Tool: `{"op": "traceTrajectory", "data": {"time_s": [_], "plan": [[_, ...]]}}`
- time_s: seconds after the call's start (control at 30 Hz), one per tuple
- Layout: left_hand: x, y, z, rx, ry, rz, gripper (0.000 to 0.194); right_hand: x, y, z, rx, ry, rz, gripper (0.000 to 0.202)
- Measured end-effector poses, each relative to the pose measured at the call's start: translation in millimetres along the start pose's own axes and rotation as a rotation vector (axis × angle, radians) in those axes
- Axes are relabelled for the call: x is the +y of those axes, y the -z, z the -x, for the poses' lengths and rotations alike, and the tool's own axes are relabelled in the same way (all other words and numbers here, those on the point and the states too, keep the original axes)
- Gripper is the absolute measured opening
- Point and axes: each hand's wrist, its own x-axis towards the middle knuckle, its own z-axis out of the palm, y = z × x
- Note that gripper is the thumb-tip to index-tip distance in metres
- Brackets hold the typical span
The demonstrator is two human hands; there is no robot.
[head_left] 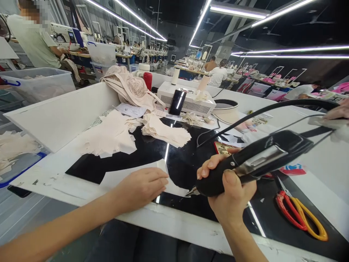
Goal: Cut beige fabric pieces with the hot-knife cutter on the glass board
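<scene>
My right hand is wrapped round a black corded handheld tool with a metal lever along its side. Its pointed metal tip touches the right end of a flat white piece on the black table surface. My left hand rests on that piece, fingers bunched and bent, thumb hidden. Just beyond its fingertips shows a small cream strip; I cannot make out what the fingers hold, if anything. Red-and-yellow-handled scissors lie right of my right hand.
Stacked cream fabric pieces and another stack lie further back. Behind them stand a phone and a white vented box. The tool's black cable arches right, where another person's hand shows. White side panels edge the table.
</scene>
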Motion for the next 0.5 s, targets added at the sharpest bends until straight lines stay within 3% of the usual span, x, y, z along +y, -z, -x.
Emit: {"op": "traceTrajectory", "data": {"time_s": [0.1,0.2,0.37,0.5], "plan": [[-14.0,13.4,5.2,-0.115,0.051,-0.006,0.025,3.9,5.3,-7.9,0.032,0.016,0.018,0.039],[-15.8,19.9,11.3,-0.205,0.093,-0.037,0.026,6.5,6.5,-15.4,0.084,0.028,0.028,0.037],[9.3,17.3,14.3,-0.257,0.166,-0.099,0.023,8.9,0.7,-18.9,0.086,0.007,-0.010,0.038],[22.6,25.2,3.3,-0.353,0.268,-0.008,0.019,13.7,-4.5,-15.3,0.024,0.006,-0.026,0.038]]}}
